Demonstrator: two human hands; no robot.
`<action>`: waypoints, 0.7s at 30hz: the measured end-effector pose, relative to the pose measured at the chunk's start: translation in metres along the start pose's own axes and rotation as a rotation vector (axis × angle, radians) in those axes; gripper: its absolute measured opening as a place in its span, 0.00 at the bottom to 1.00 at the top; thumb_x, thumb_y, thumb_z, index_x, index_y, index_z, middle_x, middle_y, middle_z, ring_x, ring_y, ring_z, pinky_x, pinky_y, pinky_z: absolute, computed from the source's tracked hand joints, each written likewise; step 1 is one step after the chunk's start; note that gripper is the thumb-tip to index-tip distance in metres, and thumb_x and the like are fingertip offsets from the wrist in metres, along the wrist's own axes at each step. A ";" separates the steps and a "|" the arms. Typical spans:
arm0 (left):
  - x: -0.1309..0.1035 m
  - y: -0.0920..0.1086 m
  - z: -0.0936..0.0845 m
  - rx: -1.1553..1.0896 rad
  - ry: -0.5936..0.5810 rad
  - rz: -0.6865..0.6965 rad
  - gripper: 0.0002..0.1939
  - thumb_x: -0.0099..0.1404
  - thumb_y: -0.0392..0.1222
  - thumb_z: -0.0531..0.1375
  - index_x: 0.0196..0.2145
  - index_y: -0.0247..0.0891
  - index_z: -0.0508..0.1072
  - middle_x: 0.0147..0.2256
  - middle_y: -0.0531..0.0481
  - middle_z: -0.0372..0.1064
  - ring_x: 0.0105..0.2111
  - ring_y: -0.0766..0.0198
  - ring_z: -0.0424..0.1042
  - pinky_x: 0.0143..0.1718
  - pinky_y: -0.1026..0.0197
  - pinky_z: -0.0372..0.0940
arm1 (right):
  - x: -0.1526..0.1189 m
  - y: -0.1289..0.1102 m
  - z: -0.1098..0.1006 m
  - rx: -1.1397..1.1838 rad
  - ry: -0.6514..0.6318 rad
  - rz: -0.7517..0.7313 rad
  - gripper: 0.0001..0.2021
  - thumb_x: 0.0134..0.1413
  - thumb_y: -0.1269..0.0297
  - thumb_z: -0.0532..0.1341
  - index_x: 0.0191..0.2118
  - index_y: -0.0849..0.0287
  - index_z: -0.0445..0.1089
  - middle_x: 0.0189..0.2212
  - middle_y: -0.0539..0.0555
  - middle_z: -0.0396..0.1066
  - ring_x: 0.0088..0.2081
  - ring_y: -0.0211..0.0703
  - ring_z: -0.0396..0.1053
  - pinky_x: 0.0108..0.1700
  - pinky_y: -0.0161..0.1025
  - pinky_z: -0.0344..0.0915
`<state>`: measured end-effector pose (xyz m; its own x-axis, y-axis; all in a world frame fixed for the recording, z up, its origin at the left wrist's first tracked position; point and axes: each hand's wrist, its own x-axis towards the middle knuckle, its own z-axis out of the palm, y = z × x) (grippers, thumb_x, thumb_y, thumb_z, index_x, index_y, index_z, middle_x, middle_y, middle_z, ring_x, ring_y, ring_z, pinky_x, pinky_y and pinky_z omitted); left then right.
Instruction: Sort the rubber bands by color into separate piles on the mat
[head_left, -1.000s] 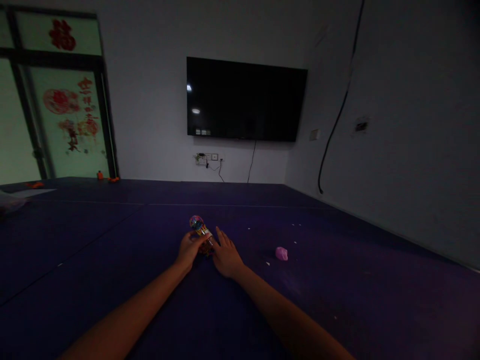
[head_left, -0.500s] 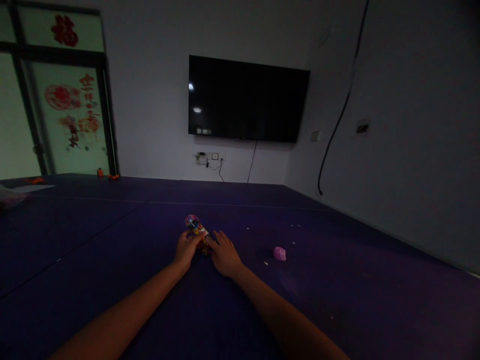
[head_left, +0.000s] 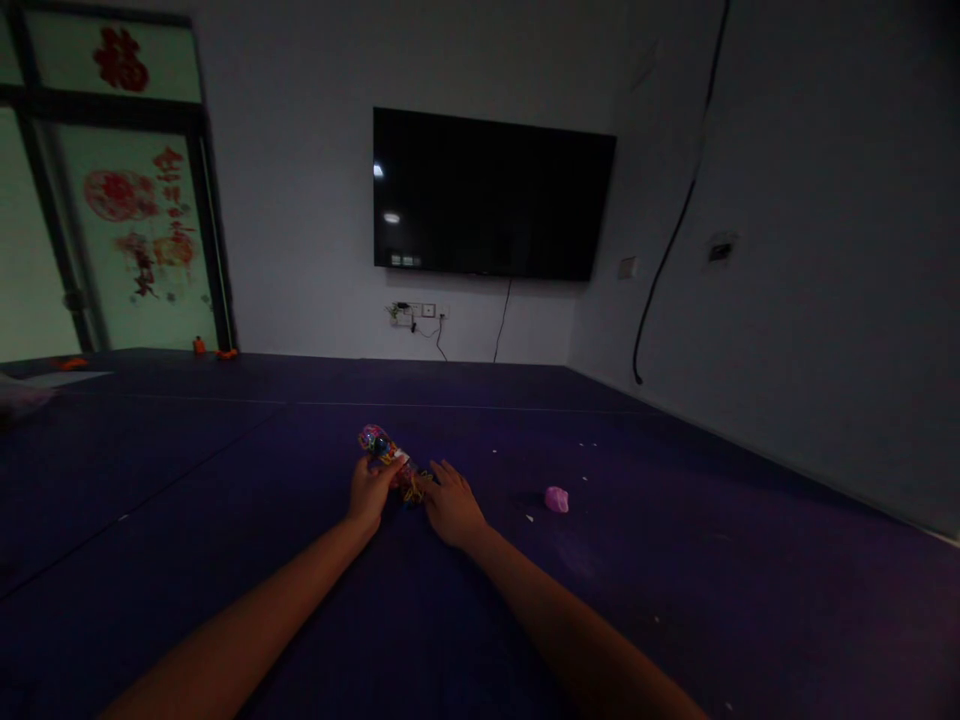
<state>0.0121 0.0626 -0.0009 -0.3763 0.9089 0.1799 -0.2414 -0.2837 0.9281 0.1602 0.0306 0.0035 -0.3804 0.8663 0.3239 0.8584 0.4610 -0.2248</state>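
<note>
Left grip point(head_left: 370, 491) is wrapped round a clear container point(head_left: 382, 446), probably steadying it. Can't tell if my right grip point(head_left: 454, 507) pinches those colourful strands point(head_left: 409, 490).

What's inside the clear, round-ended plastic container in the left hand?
Multicoloured pieces show in the container; anything behind the left hand and white label is hidden.
</note>
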 end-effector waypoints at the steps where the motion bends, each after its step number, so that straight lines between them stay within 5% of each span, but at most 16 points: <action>1: 0.000 0.000 0.000 0.000 0.000 0.002 0.22 0.46 0.40 0.70 0.38 0.34 0.70 0.24 0.52 0.72 0.23 0.63 0.73 0.27 0.63 0.68 | 0.000 0.000 0.000 -0.001 0.003 0.000 0.24 0.57 0.68 0.52 0.59 0.51 0.59 0.62 0.58 0.53 0.64 0.53 0.45 0.60 0.53 0.49; 10: -0.001 0.001 0.001 -0.010 -0.012 0.015 0.20 0.46 0.44 0.70 0.35 0.34 0.70 0.25 0.50 0.73 0.24 0.62 0.74 0.26 0.63 0.68 | 0.000 -0.001 -0.002 0.016 0.068 0.005 0.22 0.57 0.70 0.52 0.57 0.56 0.63 0.59 0.59 0.58 0.62 0.52 0.50 0.58 0.51 0.53; 17: 0.003 -0.004 0.000 -0.027 0.006 0.009 0.19 0.47 0.42 0.69 0.36 0.35 0.69 0.27 0.50 0.73 0.25 0.62 0.74 0.27 0.63 0.68 | 0.001 0.003 -0.006 0.160 0.160 -0.152 0.15 0.49 0.78 0.54 0.33 0.55 0.76 0.53 0.52 0.67 0.57 0.45 0.59 0.58 0.45 0.55; 21: 0.003 -0.004 0.000 -0.037 -0.008 0.000 0.19 0.48 0.42 0.69 0.36 0.34 0.70 0.26 0.50 0.73 0.24 0.62 0.74 0.27 0.62 0.68 | 0.000 0.003 -0.004 0.116 0.105 -0.219 0.16 0.46 0.77 0.55 0.33 0.53 0.77 0.55 0.50 0.64 0.59 0.48 0.55 0.59 0.49 0.52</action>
<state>0.0118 0.0661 -0.0044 -0.3694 0.9112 0.1827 -0.2742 -0.2947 0.9154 0.1643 0.0309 0.0066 -0.5096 0.7217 0.4685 0.7123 0.6593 -0.2407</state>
